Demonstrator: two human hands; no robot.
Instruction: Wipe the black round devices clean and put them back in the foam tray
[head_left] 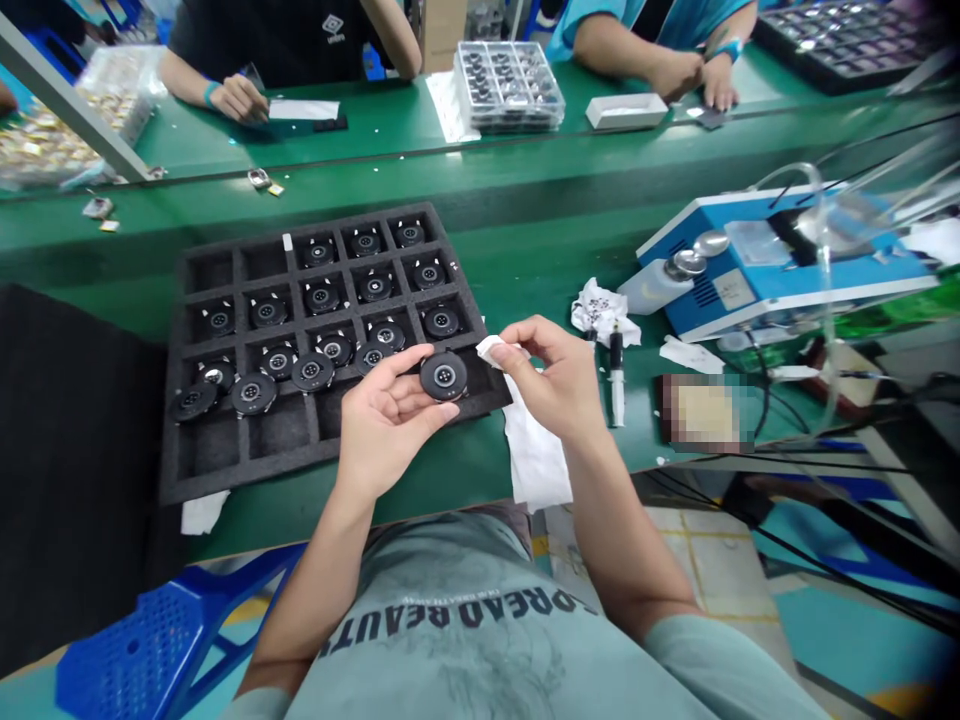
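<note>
Between the thumb and fingers of my left hand (390,415) is a round black smartwatch body (444,377), its sensor back facing up. My right hand (559,375) pinches a small folded white wipe (495,350), a little to the right of the watch and apart from it. Beneath and behind my left hand lies a black foam tray (279,432) divided into compartments. Several watch bodies (322,296) sit in its compartments, backs up. A few more, such as one watch body (255,393), rest across the dividers of the nearer rows.
A white cloth (536,450) lies by my right wrist. To the right are a syringe (616,375), crumpled tissue (600,308), a pump bottle (660,283) and a blue machine (780,255) with cables. Across the bench, two people work near a clear compartment box (510,110).
</note>
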